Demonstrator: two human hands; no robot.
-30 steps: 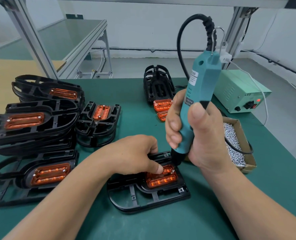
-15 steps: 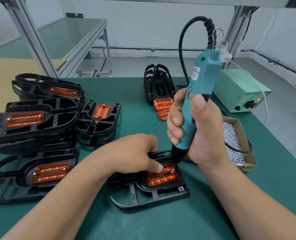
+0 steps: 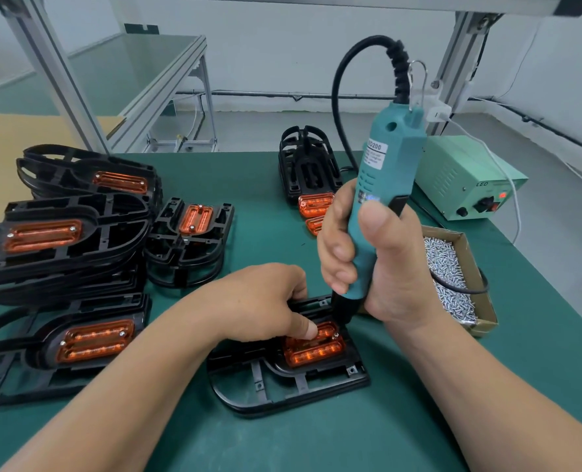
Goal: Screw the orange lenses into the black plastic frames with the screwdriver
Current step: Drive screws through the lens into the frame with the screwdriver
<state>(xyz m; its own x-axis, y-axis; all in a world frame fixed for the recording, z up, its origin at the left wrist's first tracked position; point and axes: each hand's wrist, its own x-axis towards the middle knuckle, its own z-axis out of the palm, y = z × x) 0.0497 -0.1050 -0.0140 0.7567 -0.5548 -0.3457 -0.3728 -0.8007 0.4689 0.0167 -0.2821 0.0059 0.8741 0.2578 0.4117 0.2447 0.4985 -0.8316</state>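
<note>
A black plastic frame [image 3: 282,393] lies flat on the green mat in front of me with an orange lens [image 3: 316,352] seated in it. My left hand [image 3: 265,301] holds the frame's far edge with curled fingers, and its thumb presses on the lens top. My right hand [image 3: 381,267] grips the teal electric screwdriver [image 3: 388,165] almost upright. Its black nose and bit come down on a screw at the lens's upper right corner.
Stacks of frames with lenses fitted [image 3: 61,240] fill the left side, and another lies near the front left [image 3: 88,342]. Empty frames [image 3: 308,168] with loose lenses [image 3: 315,204] stand behind. A cardboard box of screws [image 3: 449,277] and the green power unit [image 3: 463,178] sit at right.
The screwdriver has rocked slightly, its tip staying at the lens's upper right corner. Both hands keep their hold and place.
</note>
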